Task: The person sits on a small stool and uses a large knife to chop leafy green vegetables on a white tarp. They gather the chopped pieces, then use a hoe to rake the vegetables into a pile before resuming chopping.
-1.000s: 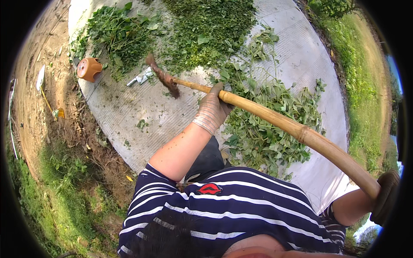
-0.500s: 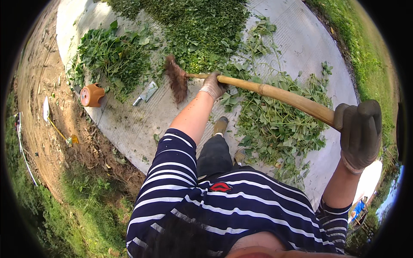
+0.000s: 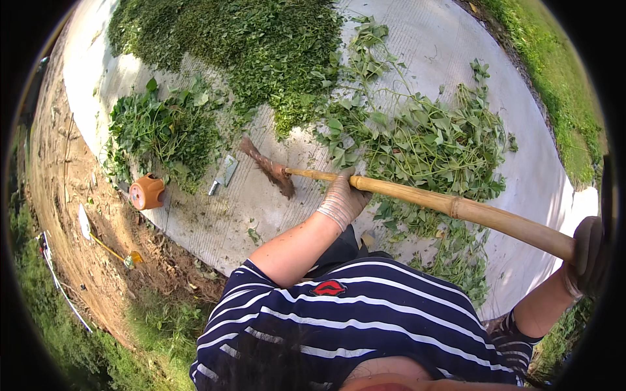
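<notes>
A tan bamboo handle [image 3: 450, 207] ends in a rusty brown blade [image 3: 268, 168], green leaves [image 3: 424, 143] cover the pale grey concrete slab [image 3: 417, 45], an orange pot [image 3: 147, 191] sits nearby, and the shirt [image 3: 352, 326] is navy with white stripes.

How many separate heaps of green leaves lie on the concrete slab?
3. A finely chopped heap at the top centre, a smaller leafy heap at the left beside the orange pot, and a spread of stalky leaves at the right. More may lie hidden behind the person.
</notes>
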`<state>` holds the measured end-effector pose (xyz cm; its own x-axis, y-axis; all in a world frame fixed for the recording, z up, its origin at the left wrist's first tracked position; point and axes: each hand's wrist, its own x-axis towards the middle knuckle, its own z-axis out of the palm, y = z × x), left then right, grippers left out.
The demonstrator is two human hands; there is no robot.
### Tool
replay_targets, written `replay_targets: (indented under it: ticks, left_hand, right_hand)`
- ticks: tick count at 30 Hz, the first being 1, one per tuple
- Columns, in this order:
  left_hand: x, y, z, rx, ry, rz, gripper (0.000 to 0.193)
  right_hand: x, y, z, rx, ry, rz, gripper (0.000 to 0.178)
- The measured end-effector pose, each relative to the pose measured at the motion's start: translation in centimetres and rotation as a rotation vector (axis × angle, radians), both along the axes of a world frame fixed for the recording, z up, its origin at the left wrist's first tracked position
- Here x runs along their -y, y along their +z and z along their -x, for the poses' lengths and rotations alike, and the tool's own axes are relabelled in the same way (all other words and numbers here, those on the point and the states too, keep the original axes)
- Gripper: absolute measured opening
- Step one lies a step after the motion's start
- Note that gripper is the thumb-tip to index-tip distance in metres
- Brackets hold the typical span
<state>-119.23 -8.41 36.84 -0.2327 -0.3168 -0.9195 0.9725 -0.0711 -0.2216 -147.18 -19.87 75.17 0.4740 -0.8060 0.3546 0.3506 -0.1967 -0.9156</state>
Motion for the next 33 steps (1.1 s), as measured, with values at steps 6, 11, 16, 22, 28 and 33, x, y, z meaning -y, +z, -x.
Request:
replay_targets:
  ticks: [6,11,16,22,28,33]
  left_hand:
    - [7.5,-8.6,0.5,-0.061,-0.120,-0.056,0.015]
    - [15.2,-6.1,-5.7,0.114,0.051,0.431,0.024]
    - [11.5,0.5,-4.4,0.081,0.115,0.768,0.025]
    - [-1.7,4.6,2.5,0.063,-0.349,0.526,0.015]
    - [-18.8,5.4,12.4,-0.139,-1.024,0.202,0.027]
    - [-29.9,2.4,18.7,-0.287,-1.587,0.144,0.032]
  right_hand:
    - [-5.2,-4.6,-0.9,-0.094,-0.127,-0.044,0.019]
    - [-8.7,-4.9,-3.4,-0.177,-0.073,0.164,0.021]
    - [-13.6,-2.9,1.9,-0.208,-0.203,0.231,0.023]
    - [-29.3,-3.1,17.4,-0.030,-0.811,-0.250,0.025]
    - [-52.7,2.2,18.5,0.040,-1.755,-0.392,0.029]
    - [-62.2,6.9,9.3,-0.811,-2.114,-0.333,0.034]
